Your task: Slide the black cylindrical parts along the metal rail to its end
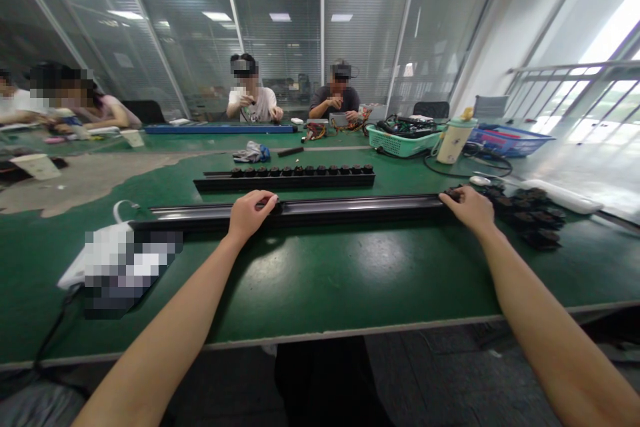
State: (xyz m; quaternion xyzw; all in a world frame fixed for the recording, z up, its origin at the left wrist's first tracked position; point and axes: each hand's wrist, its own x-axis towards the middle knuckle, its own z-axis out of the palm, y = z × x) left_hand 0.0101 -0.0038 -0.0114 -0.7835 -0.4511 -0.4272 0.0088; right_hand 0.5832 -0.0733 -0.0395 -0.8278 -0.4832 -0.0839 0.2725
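Note:
A long black rail [360, 209] with a shiny channel lies across the green table. My left hand [251, 215] is closed around a small black part at the rail, left of its middle. At the rail's right end my right hand [469, 205] pinches another small black part, beside a heap of black parts [535, 210]. Behind the long rail is a shorter black rail [285, 181] with several round black parts in a row along it.
A white device [107, 247] and a blurred flat object lie at the left. Further back are a green basket [407, 143], a cream bottle [454, 141], a blue basket [515, 140] and gloves [253, 152]. People sit across the table.

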